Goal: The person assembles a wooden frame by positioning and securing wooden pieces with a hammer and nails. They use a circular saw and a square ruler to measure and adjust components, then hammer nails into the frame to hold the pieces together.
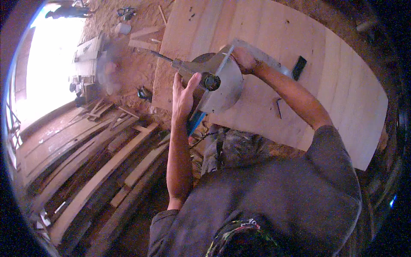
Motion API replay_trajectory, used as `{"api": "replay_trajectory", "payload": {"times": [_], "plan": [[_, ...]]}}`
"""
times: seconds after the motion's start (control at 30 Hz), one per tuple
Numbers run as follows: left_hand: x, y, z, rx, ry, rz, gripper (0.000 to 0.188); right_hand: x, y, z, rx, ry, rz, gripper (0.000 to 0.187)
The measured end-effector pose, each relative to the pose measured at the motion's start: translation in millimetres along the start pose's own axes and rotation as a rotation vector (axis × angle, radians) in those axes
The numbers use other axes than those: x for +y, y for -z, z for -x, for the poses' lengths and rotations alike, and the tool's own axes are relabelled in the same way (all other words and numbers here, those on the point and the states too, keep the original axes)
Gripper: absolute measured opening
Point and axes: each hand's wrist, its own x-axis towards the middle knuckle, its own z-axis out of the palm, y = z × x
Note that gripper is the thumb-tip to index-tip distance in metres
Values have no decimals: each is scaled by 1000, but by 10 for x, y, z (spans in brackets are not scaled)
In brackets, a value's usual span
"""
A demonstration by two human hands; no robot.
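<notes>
Item: shirt [261, 188], mine, dark cloth, soft folds, sleeves short of both elbows.

Item: left hand [184, 97], bare, clasped on the saw's housing, thumb and forefinger spread in a V.

Item: right hand [244, 61], bare, against the far side of the saw's plate; the fingers pass partly behind the metal, and I cannot tell how tightly they close.

Item: handheld power saw [198, 67], tipped up on its side between my two hands, at the left end of the board. Grey housing, dark round motor cap [210, 82], straight flat metal plate [217, 73] seen nearly edge-on, smooth grey disc-shaped part [231, 88] beside it. A dark cord [160, 55] leaves the housing toward the left.

Markings: pale and coloured figures on a dark band [248, 224] at my lower edge, too small for me to read.

Item: board [338, 98], broad, pale wood, banded grain. Upon it: a black rectangular object [299, 67], a thin bent dark rod [279, 109], and a pale grey strip [263, 55] beside my right forearm.

Item: planks [107, 173], long, rough, stacked side by side to my left.

Farther: reddish, loose-surfaced ground [132, 68], a whitish pail [123, 28], a bright opening [49, 60].
</notes>
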Motion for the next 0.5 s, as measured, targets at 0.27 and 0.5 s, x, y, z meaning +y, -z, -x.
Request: {"api": "replay_trajectory", "payload": {"times": [0.27, 0.5], "plan": [[-89, 129, 9, -49, 40, -93, 60, -139, 677, -338, -770, -542, -717, 28], [100, 92, 44, -7, -76, -250, 52, -120, 744, 33, -139, -362, -1102, 29]]}}
